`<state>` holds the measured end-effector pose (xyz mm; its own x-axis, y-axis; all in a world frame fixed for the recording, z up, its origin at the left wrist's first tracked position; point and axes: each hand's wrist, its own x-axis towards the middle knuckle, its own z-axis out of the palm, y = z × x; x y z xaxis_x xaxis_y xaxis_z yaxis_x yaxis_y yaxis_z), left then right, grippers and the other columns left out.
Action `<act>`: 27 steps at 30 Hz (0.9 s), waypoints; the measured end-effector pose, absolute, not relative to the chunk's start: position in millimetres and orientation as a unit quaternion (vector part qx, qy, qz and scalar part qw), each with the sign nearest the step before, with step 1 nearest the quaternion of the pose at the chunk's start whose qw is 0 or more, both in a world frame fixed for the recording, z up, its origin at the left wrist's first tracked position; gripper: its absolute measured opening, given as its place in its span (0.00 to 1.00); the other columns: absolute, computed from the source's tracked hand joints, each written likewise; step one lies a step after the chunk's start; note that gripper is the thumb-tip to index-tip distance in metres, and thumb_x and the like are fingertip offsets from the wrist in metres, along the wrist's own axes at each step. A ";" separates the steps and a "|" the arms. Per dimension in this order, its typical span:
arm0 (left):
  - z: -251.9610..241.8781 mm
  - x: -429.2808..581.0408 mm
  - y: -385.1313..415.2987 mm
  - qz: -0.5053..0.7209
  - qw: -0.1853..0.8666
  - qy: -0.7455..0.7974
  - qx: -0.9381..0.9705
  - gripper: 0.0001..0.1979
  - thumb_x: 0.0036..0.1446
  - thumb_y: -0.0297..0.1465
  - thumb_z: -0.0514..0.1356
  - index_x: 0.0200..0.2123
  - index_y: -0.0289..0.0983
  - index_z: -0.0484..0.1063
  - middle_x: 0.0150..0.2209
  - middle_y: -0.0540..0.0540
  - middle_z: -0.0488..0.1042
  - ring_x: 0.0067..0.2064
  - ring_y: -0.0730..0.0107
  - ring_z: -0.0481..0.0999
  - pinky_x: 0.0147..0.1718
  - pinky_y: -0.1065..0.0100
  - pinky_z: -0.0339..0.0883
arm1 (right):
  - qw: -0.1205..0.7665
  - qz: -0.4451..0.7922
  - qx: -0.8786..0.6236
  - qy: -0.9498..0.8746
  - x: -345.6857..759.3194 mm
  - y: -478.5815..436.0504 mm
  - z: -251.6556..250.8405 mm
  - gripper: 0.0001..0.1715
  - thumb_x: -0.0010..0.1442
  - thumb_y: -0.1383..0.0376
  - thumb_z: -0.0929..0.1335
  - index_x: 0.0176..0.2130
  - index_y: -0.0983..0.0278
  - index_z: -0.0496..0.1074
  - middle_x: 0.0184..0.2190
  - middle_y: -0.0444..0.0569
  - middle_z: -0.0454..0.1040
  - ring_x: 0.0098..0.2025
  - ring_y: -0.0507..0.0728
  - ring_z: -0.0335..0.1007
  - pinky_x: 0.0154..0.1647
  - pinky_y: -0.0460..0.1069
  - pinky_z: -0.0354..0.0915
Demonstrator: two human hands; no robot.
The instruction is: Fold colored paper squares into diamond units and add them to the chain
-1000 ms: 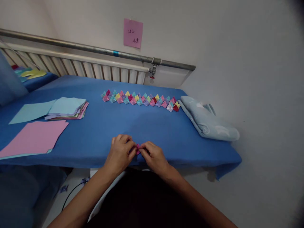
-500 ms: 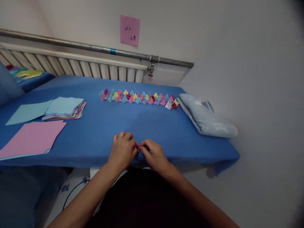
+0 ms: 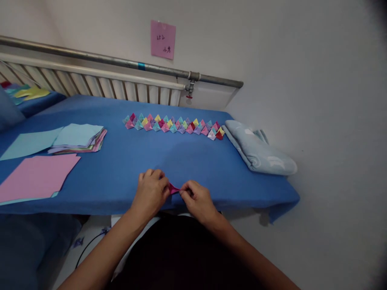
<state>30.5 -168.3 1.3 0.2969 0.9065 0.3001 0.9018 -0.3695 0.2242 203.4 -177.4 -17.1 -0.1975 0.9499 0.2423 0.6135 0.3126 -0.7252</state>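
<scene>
A small magenta folded paper (image 3: 173, 188) is stretched between my two hands over the front edge of the blue-covered table (image 3: 139, 157). Its left side is pinched by my left hand (image 3: 152, 188), whose fingers hide part of it. The thumb and forefinger of my right hand (image 3: 196, 198) grip its thin right tip. Beyond the hands, several small folded paper pieces (image 3: 173, 125) in many colours stand in two long rows.
At the left lie a stack of coloured paper (image 3: 79, 135), a light blue sheet (image 3: 30, 143) and pink sheets (image 3: 38, 175). A folded light blue blanket (image 3: 260, 151) is at the right. Behind the table are a radiator (image 3: 121, 88) and a metal pipe (image 3: 99, 59).
My hands have moved slightly apart, and more of the magenta paper shows between them. The whole view has shifted a little.
</scene>
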 end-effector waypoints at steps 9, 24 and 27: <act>13.3 23.1 -162.1 0.140 0.061 0.530 0.834 0.05 0.55 0.30 0.60 0.31 0.41 0.77 0.41 0.46 0.74 0.43 0.60 0.66 0.40 0.59 0.56 | 0.351 0.300 -0.505 -0.729 199.3 -165.8 8.7 0.08 0.53 0.71 0.65 0.36 0.62 0.69 0.29 0.42 0.69 0.29 0.50 0.63 0.30 0.44 0.59; -14.7 27.0 -184.7 0.234 0.045 0.662 0.711 0.13 0.53 0.40 0.61 0.35 0.37 0.68 0.36 0.44 0.71 0.40 0.58 0.68 0.40 0.58 0.60 | 0.288 0.413 -0.477 -0.720 189.0 -146.7 -2.6 0.07 0.52 0.72 0.67 0.33 0.62 0.71 0.29 0.40 0.68 0.27 0.47 0.61 0.29 0.43 0.59; -17.1 29.2 -190.1 0.218 0.042 0.680 0.698 0.12 0.54 0.40 0.60 0.34 0.37 0.68 0.36 0.44 0.71 0.40 0.57 0.68 0.39 0.58 0.60 | 0.290 0.391 -0.496 -0.719 186.6 -154.0 3.4 0.06 0.52 0.74 0.67 0.30 0.63 0.71 0.29 0.41 0.67 0.27 0.47 0.61 0.30 0.43 0.58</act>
